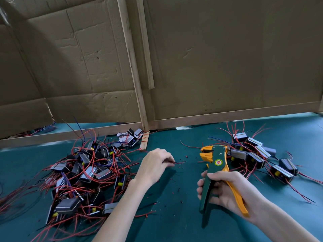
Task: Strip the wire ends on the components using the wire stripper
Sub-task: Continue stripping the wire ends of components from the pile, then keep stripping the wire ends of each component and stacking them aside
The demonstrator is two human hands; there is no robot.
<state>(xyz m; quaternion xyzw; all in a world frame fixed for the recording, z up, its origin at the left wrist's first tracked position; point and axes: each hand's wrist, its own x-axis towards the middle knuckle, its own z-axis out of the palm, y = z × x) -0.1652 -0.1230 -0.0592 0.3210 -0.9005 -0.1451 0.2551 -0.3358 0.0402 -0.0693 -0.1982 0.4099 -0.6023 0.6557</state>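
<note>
Wire stripper (215, 160) upright in our right hand (227, 191), fingers curled round handles, over the table (174, 224). Our left hand (154, 165) pinches a thin wire (178, 162). Components (83, 172) heaped left and right.

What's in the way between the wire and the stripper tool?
Nothing visible. The left hand pinches a thin wire, the right hand grips the wire stripper, and between them lies only green mat with tiny scraps.

R hand (227, 191) w/ stripper (216, 159), L hand (155, 165) w/ red wire (180, 162)
</note>
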